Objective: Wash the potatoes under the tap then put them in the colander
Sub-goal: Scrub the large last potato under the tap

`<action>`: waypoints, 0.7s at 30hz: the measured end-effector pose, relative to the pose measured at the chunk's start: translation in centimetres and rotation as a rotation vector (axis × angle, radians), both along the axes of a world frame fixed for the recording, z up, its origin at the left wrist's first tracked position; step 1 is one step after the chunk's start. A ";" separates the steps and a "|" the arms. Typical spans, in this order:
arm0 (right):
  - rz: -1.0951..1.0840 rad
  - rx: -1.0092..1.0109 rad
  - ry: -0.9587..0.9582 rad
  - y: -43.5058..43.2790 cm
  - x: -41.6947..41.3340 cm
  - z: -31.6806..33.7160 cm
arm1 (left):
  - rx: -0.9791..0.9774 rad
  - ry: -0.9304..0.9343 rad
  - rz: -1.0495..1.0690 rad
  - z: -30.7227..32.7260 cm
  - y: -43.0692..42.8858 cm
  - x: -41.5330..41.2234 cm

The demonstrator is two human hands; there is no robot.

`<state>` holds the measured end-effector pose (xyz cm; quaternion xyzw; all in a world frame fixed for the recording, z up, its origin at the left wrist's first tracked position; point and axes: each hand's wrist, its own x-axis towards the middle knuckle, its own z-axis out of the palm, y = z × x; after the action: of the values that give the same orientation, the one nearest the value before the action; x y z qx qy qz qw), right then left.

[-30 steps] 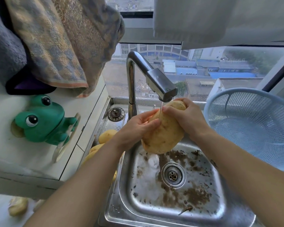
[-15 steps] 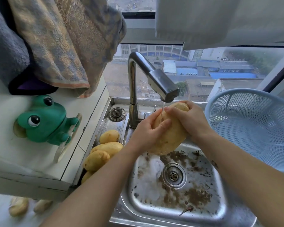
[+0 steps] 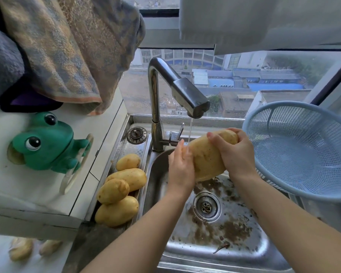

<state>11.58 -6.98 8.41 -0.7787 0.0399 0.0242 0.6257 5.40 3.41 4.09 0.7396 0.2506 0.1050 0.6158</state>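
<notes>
— What's the room like?

— A kitchen corner under a wide window (image 3: 244,85) that looks onto rooftops. Towels (image 3: 67,46) hang at the upper left over a white ledge (image 3: 28,184). A steel sink (image 3: 185,251) fills the middle, with brown dirt (image 3: 232,231) scattered across its floor around the drain (image 3: 206,206).

— And around the sink?

— A pale blue colander (image 3: 303,150) sits at the right edge, tilted toward the basin. A green frog (image 3: 47,142) stands on the ledge to the left. The tap (image 3: 177,85) rises from the back edge, and its spout reaches forward over the basin. Four potatoes (image 3: 122,186) are heaped on the strip along the sink's left edge.

— Where's the one being washed?

— That potato (image 3: 207,156) is held slantwise above the basin's back half, with its upper end toward the colander. A thin stream of water (image 3: 190,131) lands at its left side, beside the fingertips.

— The hands?

— The right hand (image 3: 236,152) clamps the upper end, with its fingers curled over the top. The left hand (image 3: 180,168) lies flat against the potato's left flank, with its fingers straight and pointing up. The thumb is hidden.
</notes>
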 end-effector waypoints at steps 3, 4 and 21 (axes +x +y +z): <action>-0.060 0.056 -0.010 0.4 -0.5 0.1 | -0.070 -0.086 0.068 0.2 -1.6 -0.7; -0.078 0.072 -0.019 0.5 -0.8 0.1 | -0.093 -0.092 0.128 0.3 -1.6 -0.5; 0.702 -0.220 0.397 -5.4 1.4 0.6 | -0.765 0.435 -0.106 0.2 3.9 3.1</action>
<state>12.97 -12.41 9.04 -0.7876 -0.1058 0.3810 0.4727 8.47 7.30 4.28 0.4750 0.3568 -0.1853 0.7828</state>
